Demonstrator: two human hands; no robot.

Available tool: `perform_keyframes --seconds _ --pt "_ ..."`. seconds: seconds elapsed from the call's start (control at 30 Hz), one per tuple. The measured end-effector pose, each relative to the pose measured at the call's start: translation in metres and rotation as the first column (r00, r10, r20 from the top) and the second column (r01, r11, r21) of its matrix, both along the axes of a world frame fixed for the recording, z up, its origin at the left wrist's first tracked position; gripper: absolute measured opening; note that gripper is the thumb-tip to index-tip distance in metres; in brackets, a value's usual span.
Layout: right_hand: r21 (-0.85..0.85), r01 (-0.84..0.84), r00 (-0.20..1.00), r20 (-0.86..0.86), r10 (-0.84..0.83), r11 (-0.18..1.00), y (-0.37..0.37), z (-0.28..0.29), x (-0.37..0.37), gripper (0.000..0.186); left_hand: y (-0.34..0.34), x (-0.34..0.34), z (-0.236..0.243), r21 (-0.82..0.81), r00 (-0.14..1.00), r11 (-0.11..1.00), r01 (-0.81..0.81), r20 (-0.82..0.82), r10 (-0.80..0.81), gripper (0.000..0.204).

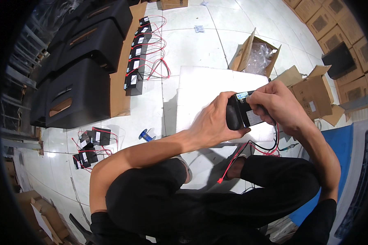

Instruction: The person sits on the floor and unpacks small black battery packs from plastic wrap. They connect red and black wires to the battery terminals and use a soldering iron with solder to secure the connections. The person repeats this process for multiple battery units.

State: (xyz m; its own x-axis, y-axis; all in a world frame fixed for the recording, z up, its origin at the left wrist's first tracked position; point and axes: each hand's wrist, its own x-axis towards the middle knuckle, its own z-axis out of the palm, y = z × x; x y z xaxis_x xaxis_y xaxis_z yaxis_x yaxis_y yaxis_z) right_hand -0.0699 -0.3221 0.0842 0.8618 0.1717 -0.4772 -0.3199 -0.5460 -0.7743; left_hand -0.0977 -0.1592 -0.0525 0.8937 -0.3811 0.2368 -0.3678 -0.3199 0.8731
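My left hand point(214, 122) is closed round a black box-shaped battery point(252, 117) with a pale label on its face, held tilted over a white foam block point(198, 85). Beside the battery, against my left palm, is a rounded black piece point(233, 116) whose kind I cannot tell. At the top end, by a small blue-and-white label point(242, 96), the fingers of my right hand point(279, 104) are pinched together. A black wire point(275, 122) comes out from under them, though its end is hidden. Red and black leads with a red connector point(220, 180) hang below.
Black speaker-like cases point(79, 94) stand on the left, with a row of wired batteries point(135, 65) along them. More batteries point(86, 157) and a blue spool point(146, 135) lie on the floor. Open cartons point(310, 96) are at right, near a blue panel point(339, 147).
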Motion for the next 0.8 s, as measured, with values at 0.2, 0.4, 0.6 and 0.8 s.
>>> perform_keyframes --seconds 0.2,0.4,0.6,0.8 --pt "-0.011 -0.061 0.998 0.033 0.061 0.998 -0.002 -0.001 -0.002 0.026 0.000 0.000 0.001 -0.017 1.000 1.000 0.002 -0.005 -0.002 0.093" --pt "-0.112 -0.168 0.957 0.221 0.190 0.979 -0.007 -0.007 -0.008 0.025 0.001 0.001 0.001 -0.005 1.000 1.000 0.007 -0.005 -0.007 0.094" --pt "-0.306 -0.281 0.680 0.605 0.414 0.909 -0.015 -0.019 -0.021 0.020 0.001 0.002 0.002 0.019 1.000 1.000 -0.005 0.017 0.005 0.095" --pt "-0.652 -0.326 0.279 0.625 0.729 0.684 -0.022 -0.021 -0.023 0.018 0.001 0.002 0.003 -0.009 0.999 1.000 0.017 -0.038 -0.017 0.096"
